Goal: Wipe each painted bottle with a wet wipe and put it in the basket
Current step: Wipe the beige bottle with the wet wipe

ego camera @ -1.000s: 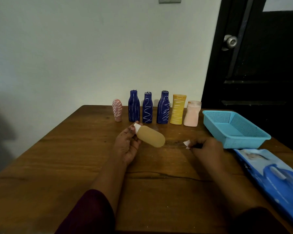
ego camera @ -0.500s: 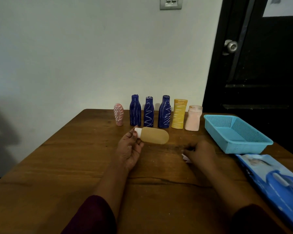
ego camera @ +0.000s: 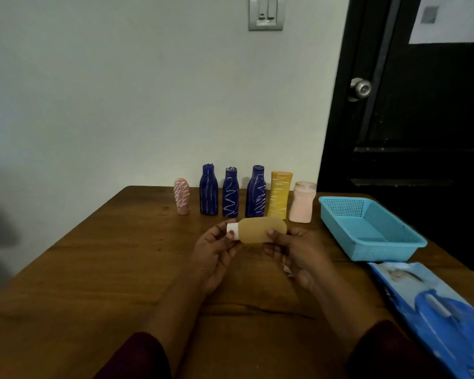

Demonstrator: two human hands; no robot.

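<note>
Tan plastic bottle lies left-to-right, white cap pinched in the left hand. Right hand grips its right end, white wet wipe probably tucked beneath.

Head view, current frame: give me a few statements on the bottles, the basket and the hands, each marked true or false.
1. The tan bottle is held sideways, with its white cap at the left hand. True.
2. The blue basket holds a bottle. False: no bottle shows inside the basket.
3. A row of bottles, six in all, stands at the table's far edge. True.
4. The right hand rests on the wet wipe pack. False: it grips the tan bottle's base end, and the pack lies apart, near the table's right edge.
</note>
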